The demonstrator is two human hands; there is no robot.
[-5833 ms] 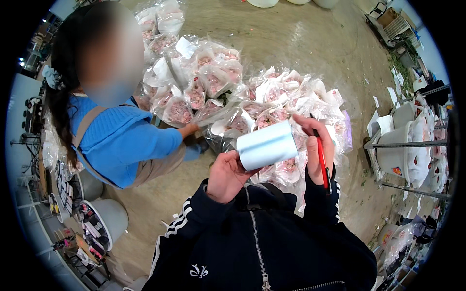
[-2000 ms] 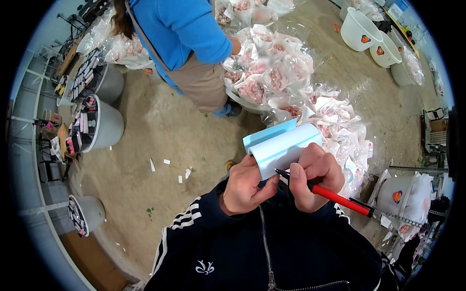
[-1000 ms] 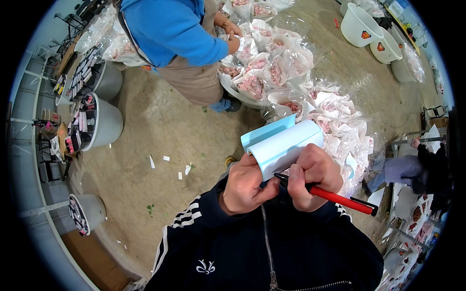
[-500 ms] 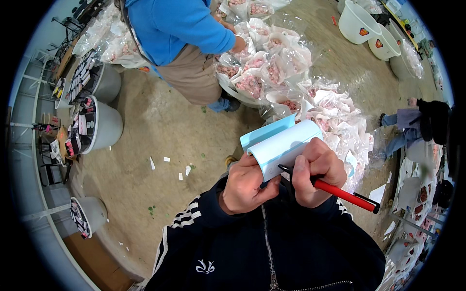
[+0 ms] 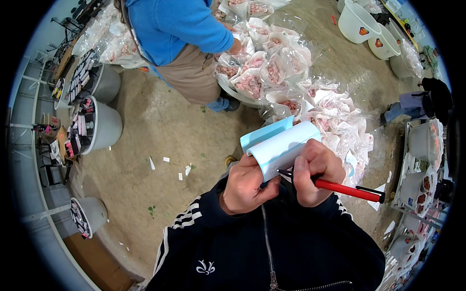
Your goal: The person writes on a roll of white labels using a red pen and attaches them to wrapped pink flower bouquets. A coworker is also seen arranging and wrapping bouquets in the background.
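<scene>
My left hand [image 5: 250,186] is closed around a small light-blue notepad [image 5: 285,148], its thumb across the lower edge and its fingers partly hidden beneath. A cover or leaf of the pad is folded up along the far side. In my right hand [image 5: 318,172] is a red pen [image 5: 347,189] with black ends. Its black tip rests on or just over the page near the pad's lower corner; whether it touches, I cannot tell. The heel of this hand lies against the pad's right side. Small marks show faintly by the tip.
Pink flower bouquets [image 5: 272,72] in clear and white wrapping crowd a tub and the floor ahead. A co-worker in a blue sleeve [image 5: 194,26] bends over them. Grey tubs [image 5: 107,127] of packed bunches line the left; white tubs [image 5: 358,23] stand far right. Another person [image 5: 412,106] is at right.
The pen has shifted: its tip moved slightly left and down on the page, its far end slightly right. The person at the right moved. My left hand stayed put.
</scene>
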